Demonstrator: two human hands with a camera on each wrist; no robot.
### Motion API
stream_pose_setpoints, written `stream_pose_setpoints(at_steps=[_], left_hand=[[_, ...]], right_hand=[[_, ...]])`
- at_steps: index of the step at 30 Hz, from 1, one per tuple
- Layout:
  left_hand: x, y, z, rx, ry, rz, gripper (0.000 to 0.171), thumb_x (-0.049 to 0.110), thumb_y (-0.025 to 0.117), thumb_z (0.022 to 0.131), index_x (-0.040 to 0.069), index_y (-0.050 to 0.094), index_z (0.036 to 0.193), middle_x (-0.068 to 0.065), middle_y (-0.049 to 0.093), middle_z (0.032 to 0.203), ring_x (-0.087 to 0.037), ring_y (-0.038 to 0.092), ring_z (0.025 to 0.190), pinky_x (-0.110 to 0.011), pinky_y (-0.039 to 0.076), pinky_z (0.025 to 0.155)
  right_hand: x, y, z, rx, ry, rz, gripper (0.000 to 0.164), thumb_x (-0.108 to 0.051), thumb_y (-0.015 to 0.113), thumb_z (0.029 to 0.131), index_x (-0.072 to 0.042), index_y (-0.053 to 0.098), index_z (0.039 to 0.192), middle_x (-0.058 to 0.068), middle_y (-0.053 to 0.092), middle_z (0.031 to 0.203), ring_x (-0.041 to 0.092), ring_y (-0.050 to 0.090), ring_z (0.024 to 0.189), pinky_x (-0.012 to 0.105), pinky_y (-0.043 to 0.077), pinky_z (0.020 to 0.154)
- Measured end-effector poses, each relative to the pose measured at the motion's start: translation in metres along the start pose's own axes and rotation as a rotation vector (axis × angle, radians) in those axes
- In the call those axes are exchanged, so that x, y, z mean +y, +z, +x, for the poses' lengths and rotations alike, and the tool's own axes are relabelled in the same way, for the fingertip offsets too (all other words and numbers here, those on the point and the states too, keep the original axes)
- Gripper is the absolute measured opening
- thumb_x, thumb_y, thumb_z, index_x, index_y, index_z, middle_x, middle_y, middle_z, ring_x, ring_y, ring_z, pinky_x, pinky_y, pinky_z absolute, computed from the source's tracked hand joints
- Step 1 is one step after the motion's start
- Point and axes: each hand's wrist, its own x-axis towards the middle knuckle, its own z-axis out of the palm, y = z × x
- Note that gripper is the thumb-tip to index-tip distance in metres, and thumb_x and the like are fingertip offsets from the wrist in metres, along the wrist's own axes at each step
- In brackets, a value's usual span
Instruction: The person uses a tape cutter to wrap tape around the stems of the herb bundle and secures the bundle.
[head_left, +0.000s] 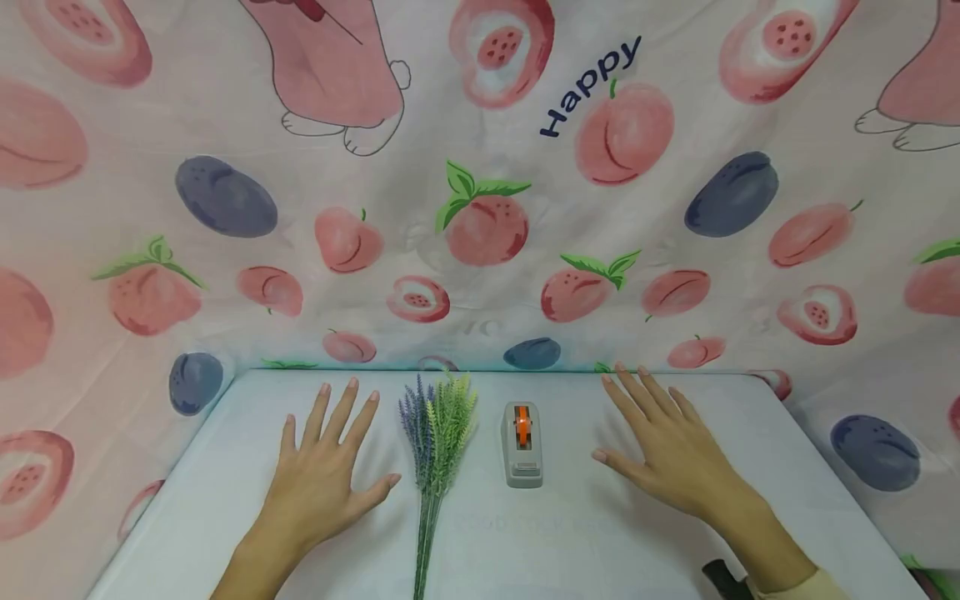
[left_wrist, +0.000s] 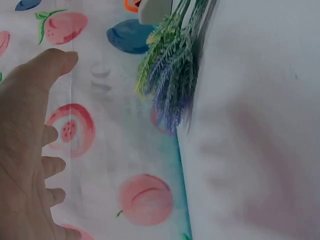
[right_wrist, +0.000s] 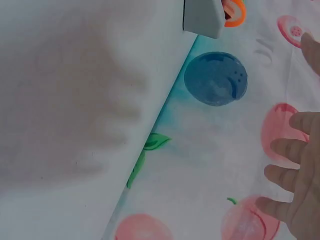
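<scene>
A bunch of artificial lavender (head_left: 438,442), purple on the left and yellow-green on the right, lies on the white table with its stems toward me. To its right stands a grey tape dispenser (head_left: 523,467) with an orange tape core (head_left: 522,425). My left hand (head_left: 315,483) hovers left of the flowers, palm down with fingers spread, touching nothing. Right of the dispenser my right hand (head_left: 667,454) is held the same way, apart from everything. The wrist views show the lavender (left_wrist: 172,75) and part of the dispenser (right_wrist: 204,17) beyond the hands.
Behind the white table (head_left: 600,533) hangs a fruit-print cloth (head_left: 495,325) with the word "Happy" on it. A dark cylindrical object (head_left: 723,577) shows beside my right wrist at the bottom. Both hands cast shadows on the tabletop.
</scene>
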Motion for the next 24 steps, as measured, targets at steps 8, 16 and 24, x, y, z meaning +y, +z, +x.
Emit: stream_pose_setpoints(at_steps=[8,16,24], left_hand=[[0.020,0.018,0.015,0.131,0.101,-0.200,0.091,0.044,0.079,0.081,0.004,0.041,0.153,-0.017,0.041,0.157,-0.042,0.039,0.142,-0.065,0.042,0.104],[0.058,0.032,0.040,0.125,0.073,-0.478,0.071,0.027,0.084,0.084,0.001,0.052,0.143,-0.016,0.051,0.147,-0.033,0.048,0.136,-0.052,0.046,0.108],[0.089,0.051,0.065,-0.019,-0.015,-0.747,0.064,0.025,0.081,0.089,0.006,0.053,0.143,-0.010,0.051,0.145,-0.028,0.046,0.139,-0.050,0.042,0.114]], right_hand=[[-0.004,0.011,0.014,0.154,-0.068,0.144,0.067,-0.032,0.082,0.085,-0.006,0.057,0.142,0.012,0.057,0.143,0.032,0.056,0.129,0.055,0.053,0.098],[-0.014,0.029,0.033,0.040,0.076,0.382,0.041,-0.031,0.079,0.090,-0.014,0.070,0.126,0.002,0.069,0.123,0.024,0.064,0.119,0.050,0.055,0.096],[-0.020,0.042,0.046,-0.022,0.081,0.558,0.036,-0.027,0.079,0.091,-0.013,0.071,0.123,-0.002,0.071,0.119,0.020,0.067,0.110,0.043,0.058,0.092]])
